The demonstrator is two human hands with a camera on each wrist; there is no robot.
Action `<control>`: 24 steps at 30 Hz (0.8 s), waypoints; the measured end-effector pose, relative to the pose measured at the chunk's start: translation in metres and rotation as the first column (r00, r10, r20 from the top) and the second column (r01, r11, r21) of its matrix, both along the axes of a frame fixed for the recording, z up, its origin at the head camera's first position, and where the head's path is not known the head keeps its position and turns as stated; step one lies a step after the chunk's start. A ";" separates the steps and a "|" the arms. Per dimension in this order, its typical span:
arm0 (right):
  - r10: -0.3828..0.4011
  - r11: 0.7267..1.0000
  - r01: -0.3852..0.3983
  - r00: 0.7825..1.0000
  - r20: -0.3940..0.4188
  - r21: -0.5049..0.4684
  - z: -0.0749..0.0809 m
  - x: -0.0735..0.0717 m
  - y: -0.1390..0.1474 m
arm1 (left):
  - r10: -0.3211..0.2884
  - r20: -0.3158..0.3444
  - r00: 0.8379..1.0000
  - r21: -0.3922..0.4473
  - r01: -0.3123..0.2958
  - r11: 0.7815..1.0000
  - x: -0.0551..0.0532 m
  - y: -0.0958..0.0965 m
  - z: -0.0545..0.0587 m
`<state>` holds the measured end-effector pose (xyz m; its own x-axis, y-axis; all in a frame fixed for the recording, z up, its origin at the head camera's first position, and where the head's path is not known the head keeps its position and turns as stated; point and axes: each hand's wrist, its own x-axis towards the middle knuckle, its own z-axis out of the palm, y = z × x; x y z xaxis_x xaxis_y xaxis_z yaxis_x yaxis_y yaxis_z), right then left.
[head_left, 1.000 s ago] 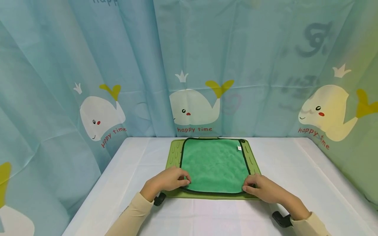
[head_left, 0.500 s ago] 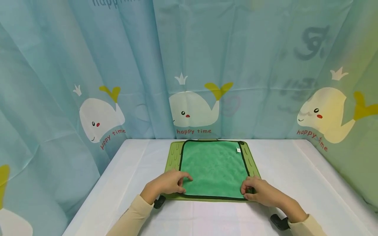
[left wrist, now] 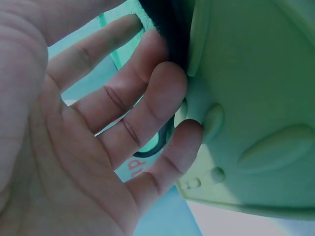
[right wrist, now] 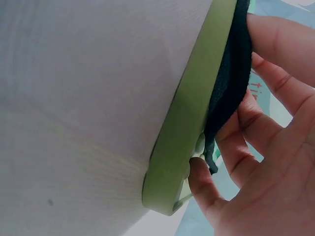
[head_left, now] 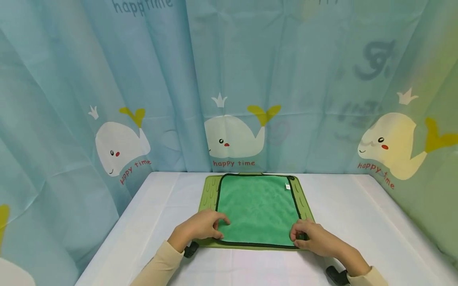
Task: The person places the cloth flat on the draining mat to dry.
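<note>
A green cloth (head_left: pixel 257 210) with a black border and a small white tag lies spread flat over a lighter green board (head_left: pixel 209 190). My left hand (head_left: pixel 200 226) rests at the cloth's near left corner, thumb and index finger apart. In the left wrist view its bent fingers (left wrist: pixel 167 88) touch the dark border and the board's raised pattern. At the near right corner is my right hand (head_left: pixel 318 238), its fingers loosely bent with a gap to the thumb. The right wrist view has its thumb (right wrist: pixel 280 42) against the dark border (right wrist: pixel 236 83) and a fingertip on the board.
The board lies on a white-covered table (head_left: pixel 257 266), near the far edge. A blue curtain (head_left: pixel 307 79) printed with whales stands behind and along the sides. Black straps with small devices (head_left: pixel 336 274) are on both wrists.
My left thumb and index finger have spread apart on the cloth. The right fingers have loosened slightly from the thumb. The cloth's front edge lies flatter, and the whole view has shifted slightly.
</note>
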<state>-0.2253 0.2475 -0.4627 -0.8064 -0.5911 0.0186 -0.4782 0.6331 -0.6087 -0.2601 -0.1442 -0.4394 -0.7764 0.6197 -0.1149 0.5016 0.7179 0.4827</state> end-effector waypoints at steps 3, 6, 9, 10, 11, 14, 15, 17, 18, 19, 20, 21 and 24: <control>0.002 1.000 -0.003 1.000 -0.018 -0.008 0.000 0.000 -0.001 | 0.003 -0.017 1.000 0.000 -0.003 1.000 0.000 -0.001 0.002; -0.001 1.000 0.000 1.000 -0.017 -0.008 -0.001 0.000 -0.001 | 0.016 -0.018 1.000 0.008 -0.016 1.000 0.000 -0.002 0.001; -0.006 1.000 0.006 1.000 0.002 -0.006 -0.001 0.000 0.000 | 0.031 -0.028 0.999 0.009 -0.030 0.999 -0.001 -0.003 0.000; -0.008 1.000 0.008 1.000 0.005 -0.004 -0.002 0.001 0.001 | 0.030 -0.034 0.999 0.009 -0.030 1.000 -0.001 -0.003 -0.001; -0.006 1.000 0.006 1.000 0.009 -0.003 -0.003 0.002 0.002 | 0.030 -0.042 0.999 0.007 -0.029 1.000 -0.001 -0.003 -0.002; 0.001 1.000 -0.001 1.000 0.004 -0.010 -0.003 0.001 0.003 | 0.034 -0.067 0.997 -0.004 -0.034 0.999 -0.002 -0.004 -0.001; 0.002 1.000 -0.002 1.000 -0.001 -0.008 -0.003 0.000 0.003 | 0.035 -0.072 0.997 -0.007 -0.036 0.999 -0.003 -0.005 -0.001; 0.005 1.000 -0.005 1.000 -0.003 -0.005 -0.003 -0.001 0.002 | 0.036 -0.082 0.996 -0.008 -0.037 0.999 -0.004 -0.007 -0.001; 0.007 1.000 -0.007 1.000 -0.006 -0.005 -0.003 -0.001 0.002 | 0.038 -0.085 0.996 -0.005 -0.038 0.999 -0.004 -0.007 -0.001; 0.006 1.000 -0.006 1.000 -0.010 -0.003 -0.003 -0.001 0.002 | 0.039 -0.090 0.995 0.002 -0.039 0.999 -0.005 -0.007 0.000; 0.005 1.000 -0.005 1.000 -0.011 -0.002 -0.003 -0.001 0.001 | 0.040 -0.094 0.995 0.011 -0.039 0.999 -0.005 -0.007 0.000; 0.005 1.000 -0.005 1.000 -0.011 -0.002 -0.003 -0.001 0.002 | 0.045 -0.097 0.994 0.022 -0.043 0.999 -0.005 -0.007 0.001; 0.005 1.000 -0.005 1.000 -0.001 -0.005 -0.002 0.001 0.003 | 0.069 -0.121 0.990 0.059 -0.062 0.996 -0.004 -0.005 0.004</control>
